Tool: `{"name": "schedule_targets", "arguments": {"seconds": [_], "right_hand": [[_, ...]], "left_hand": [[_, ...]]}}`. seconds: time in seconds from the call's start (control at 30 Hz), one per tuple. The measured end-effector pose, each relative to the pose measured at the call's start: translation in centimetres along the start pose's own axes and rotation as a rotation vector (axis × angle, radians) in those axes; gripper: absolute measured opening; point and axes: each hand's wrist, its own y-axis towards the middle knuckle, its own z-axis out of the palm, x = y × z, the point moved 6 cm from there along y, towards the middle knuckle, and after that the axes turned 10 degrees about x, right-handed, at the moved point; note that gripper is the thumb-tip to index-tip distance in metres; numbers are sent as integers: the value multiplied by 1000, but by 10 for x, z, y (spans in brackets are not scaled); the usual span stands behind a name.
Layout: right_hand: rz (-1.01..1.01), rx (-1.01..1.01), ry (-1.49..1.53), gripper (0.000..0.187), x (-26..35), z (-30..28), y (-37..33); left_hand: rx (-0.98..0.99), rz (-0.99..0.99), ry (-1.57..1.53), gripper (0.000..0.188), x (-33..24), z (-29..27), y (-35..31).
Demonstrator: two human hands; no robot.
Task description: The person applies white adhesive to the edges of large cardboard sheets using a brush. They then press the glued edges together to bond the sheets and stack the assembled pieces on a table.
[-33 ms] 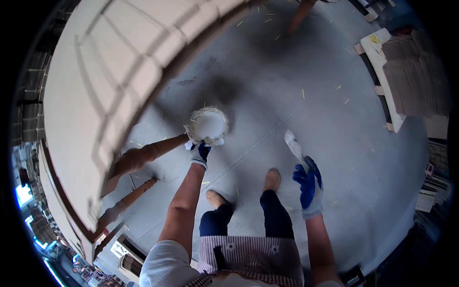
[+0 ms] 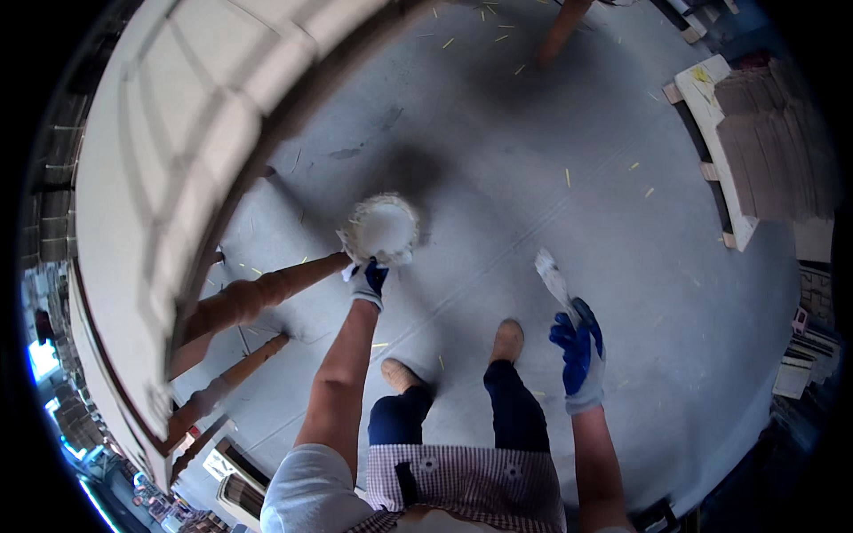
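My left hand (image 2: 367, 280), in a blue and white glove, is closed on the near rim of a round tub (image 2: 346, 236) with a ragged, crusted edge. White liquid (image 2: 385, 229) fills the middle of the tub; whether it is paint or glue I cannot tell. Out to the right, my right hand (image 2: 582, 354), gloved alike, is closed round a flat brush (image 2: 553, 276) coated in white. The brush points up and away from me, apart from everything else. Left of the tub stands a large pale tabletop (image 2: 178, 169) with turned brown wooden legs (image 2: 258, 298).
Stacked brown cardboard (image 2: 764, 142) lies on a pale pallet (image 2: 711, 164) at the far right. Yellow strips (image 2: 568, 178) are scattered over the grey floor (image 2: 480, 213). Another brown leg (image 2: 566, 28) shows at the top. My shoes (image 2: 507, 341) stand between my hands.
The tabletop sits slightly farther left in view. My right hand with the brush has shifted a little right and down; the tub is slightly left and up. Both grips are unchanged.
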Motion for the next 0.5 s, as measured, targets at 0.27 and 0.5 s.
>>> {"name": "schedule_targets", "arguments": {"seconds": [0.27,0.5], "right_hand": [[55,-172,42,47,-87,-68,24],[49,-192,18,45,-65,-53,16]], "left_hand": [[311,-393,177,44,-20,-78,184],[-269,20,528,26,-5,-107,123]]}}
